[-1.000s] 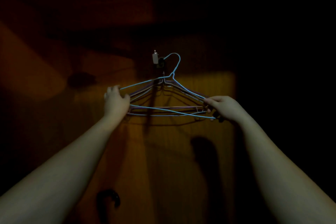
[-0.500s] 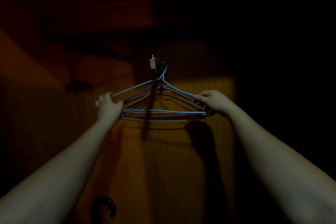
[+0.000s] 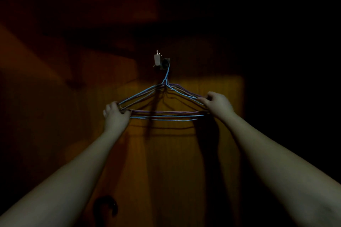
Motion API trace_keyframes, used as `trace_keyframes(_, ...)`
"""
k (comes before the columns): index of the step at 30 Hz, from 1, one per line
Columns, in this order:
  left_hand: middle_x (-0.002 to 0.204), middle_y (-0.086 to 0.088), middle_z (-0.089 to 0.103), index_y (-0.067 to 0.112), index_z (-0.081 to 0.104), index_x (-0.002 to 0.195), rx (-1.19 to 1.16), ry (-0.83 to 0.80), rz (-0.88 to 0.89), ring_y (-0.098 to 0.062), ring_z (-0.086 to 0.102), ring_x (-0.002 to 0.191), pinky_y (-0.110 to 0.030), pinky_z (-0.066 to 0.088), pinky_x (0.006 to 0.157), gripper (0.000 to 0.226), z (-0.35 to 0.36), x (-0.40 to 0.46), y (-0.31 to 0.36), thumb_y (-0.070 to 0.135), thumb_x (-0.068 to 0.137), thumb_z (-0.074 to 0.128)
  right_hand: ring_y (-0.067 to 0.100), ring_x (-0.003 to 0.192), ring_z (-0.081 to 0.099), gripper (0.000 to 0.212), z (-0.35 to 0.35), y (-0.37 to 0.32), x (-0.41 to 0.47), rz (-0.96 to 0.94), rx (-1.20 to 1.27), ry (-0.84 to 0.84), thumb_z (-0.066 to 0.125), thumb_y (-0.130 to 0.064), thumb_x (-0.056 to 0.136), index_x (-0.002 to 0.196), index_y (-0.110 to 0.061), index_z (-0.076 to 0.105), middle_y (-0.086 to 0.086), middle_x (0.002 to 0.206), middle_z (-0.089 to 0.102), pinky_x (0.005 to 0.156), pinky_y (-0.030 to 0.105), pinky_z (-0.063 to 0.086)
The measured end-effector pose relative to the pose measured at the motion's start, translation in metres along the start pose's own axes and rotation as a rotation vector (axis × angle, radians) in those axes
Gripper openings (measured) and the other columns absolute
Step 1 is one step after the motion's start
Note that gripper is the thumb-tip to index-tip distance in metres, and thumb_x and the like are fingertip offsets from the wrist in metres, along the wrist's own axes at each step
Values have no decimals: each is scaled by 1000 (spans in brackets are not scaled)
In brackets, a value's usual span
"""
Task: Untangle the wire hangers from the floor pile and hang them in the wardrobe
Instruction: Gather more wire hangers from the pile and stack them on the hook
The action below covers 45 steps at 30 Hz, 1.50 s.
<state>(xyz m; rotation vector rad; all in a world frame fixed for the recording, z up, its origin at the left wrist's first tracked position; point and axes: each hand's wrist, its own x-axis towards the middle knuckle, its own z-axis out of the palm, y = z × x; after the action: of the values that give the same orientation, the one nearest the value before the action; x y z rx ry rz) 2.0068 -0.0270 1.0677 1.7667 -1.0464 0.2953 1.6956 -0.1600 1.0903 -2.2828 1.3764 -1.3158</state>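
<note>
A bunch of wire hangers (image 3: 166, 114), some blue and some purple-brown, hangs flat against an orange-brown wooden panel (image 3: 175, 162) in very dim light. Their necks gather at the top and run up to a small metal hook fitting (image 3: 160, 62) fixed to the panel; the hook ends themselves are lost in shadow behind that fitting, so how they sit on it cannot be told. Both arms reach forward and up from the bottom corners of the view. The left hand (image 3: 115, 116) has its fingers curled round the left corner of the bunch, where the sloping shoulders meet the bottom bars. The right hand (image 3: 217, 102) pinches the right corner, fingers wrapped over the shoulder wires, with the bottom bars running in just beneath it. The bottom bars lie nearly level between the 2 hands, slightly fanned so that separate strands show. The hangers cast dark shadows on the wood below and behind them. Low on the panel, near the left forearm, sits a dark curved handle (image 3: 106, 207). Everything beyond the lit patch of wood is too dark to make out.
</note>
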Motion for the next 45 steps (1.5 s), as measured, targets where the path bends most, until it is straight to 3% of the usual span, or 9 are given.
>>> trace_keyframes(7,136,-24,42,0,44,137,56,-89,-36,-41,33,131,-42,28,110,51,13,10,2,24,94,58,19,77,59,39,-1,-3,15,-1,-246,52,51,-58,91,90,-21,62,0,83,62,65,39,56)
trace_keyframes(12,136,-25,42,-1,47,134,154,-134,-70,-42,34,130,-43,30,108,50,20,24,4,29,95,54,17,74,55,36,-2,-7,17,-69,-382,27,47,-52,96,89,-19,59,-2,81,57,51,28,41)
trace_keyframes(16,132,-19,45,0,50,125,192,-4,-3,-37,36,128,-49,33,106,43,20,31,10,26,92,56,17,78,58,39,3,-7,27,-78,-413,3,46,-55,95,96,-19,62,-3,84,59,66,37,56)
trace_keyframes(21,141,-15,44,4,45,137,277,-64,126,-33,38,133,-44,31,108,53,29,43,14,30,93,56,23,107,52,37,6,1,31,-181,-453,33,52,-50,94,111,-17,59,3,108,55,81,36,49)
trace_keyframes(24,143,-13,47,7,44,140,309,-101,183,-32,41,134,-43,32,109,56,37,48,15,33,92,58,24,118,48,56,13,5,33,-202,-446,-4,62,-51,87,132,-21,49,3,124,50,93,39,45)
trace_keyframes(26,142,-13,49,8,45,141,324,-106,201,-32,43,133,-43,33,108,55,41,50,17,31,93,58,25,123,46,65,18,5,34,-207,-478,-58,65,-44,87,143,-23,38,4,132,47,98,40,43)
trace_keyframes(34,128,-22,53,4,54,133,357,-44,267,-41,49,118,-48,45,93,36,57,52,13,20,101,47,27,118,49,45,32,6,35,-276,-531,57,45,-14,98,142,-15,39,8,129,50,90,39,44)
trace_keyframes(40,129,-21,49,7,44,143,408,-57,255,-38,46,120,-48,44,93,45,62,50,11,23,101,49,26,117,47,54,37,11,34,-304,-545,78,42,-39,101,148,-15,31,8,132,48,92,39,43)
trace_keyframes(45,137,-20,44,6,36,147,427,-88,229,-37,43,125,-48,42,98,50,61,49,12,23,101,48,26,121,46,55,36,12,32,-313,-537,79,39,-38,102,151,-14,26,9,135,47,97,39,40)
